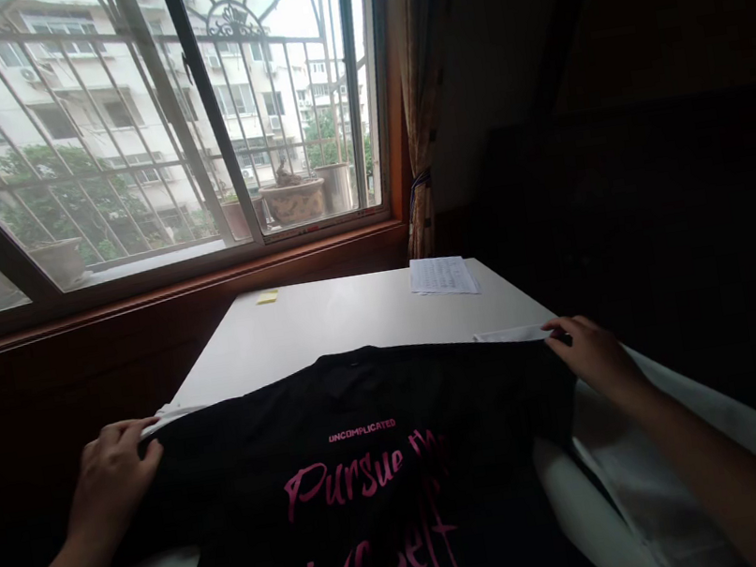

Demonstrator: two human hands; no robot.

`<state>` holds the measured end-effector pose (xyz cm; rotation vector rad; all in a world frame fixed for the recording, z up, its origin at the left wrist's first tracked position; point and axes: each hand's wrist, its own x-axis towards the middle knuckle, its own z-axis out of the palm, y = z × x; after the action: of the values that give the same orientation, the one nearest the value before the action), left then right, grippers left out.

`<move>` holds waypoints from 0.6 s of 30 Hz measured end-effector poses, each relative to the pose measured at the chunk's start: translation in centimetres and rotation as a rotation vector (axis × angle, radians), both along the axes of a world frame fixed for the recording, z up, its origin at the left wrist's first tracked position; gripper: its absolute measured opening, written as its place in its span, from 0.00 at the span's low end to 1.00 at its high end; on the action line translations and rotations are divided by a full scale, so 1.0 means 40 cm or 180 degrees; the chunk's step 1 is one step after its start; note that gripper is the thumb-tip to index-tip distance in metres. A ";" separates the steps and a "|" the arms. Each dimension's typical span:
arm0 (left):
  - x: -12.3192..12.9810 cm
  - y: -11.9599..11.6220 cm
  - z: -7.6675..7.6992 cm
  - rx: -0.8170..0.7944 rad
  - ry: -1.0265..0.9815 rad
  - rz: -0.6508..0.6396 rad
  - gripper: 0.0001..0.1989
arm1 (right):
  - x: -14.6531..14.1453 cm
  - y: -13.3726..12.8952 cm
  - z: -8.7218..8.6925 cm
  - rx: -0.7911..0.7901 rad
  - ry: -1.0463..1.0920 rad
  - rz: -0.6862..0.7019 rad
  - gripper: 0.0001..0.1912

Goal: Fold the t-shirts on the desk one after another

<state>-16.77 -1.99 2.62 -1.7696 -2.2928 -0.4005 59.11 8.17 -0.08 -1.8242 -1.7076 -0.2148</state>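
Note:
A black T-shirt (365, 390) with pink lettering lies spread over the white table, collar toward the window. My left hand (118, 469) is closed on the shirt's left sleeve, thumb and fingers pinching the cloth near the shoulder edge. At the opposite sleeve, my right hand (591, 351) pinches the upper edge between thumb and fingertips. White fabric (510, 336) peeks out from under the shirt by both hands. More whitish cloth (673, 448) hangs or lies beneath my right forearm. The shirt's lower hem is out of view.
Beyond the shirt, the white table (340, 313) bears a yellow sticky note (267, 297) and some printed sheets (443, 276). A barred window (216, 109) with potted plants outside stands behind it, with a tied curtain (421, 192) beside it. The room's right side is very dark.

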 end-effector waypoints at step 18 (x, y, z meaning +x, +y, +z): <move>0.308 0.316 -0.193 -0.0386 -0.0398 -0.0966 0.23 | -0.012 0.030 0.060 -0.0737 0.1292 -0.0088 0.38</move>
<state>-4.44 10.67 -5.09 -2.2226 -2.1707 -0.4422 58.64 9.36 2.34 -1.8968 -1.4657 0.3357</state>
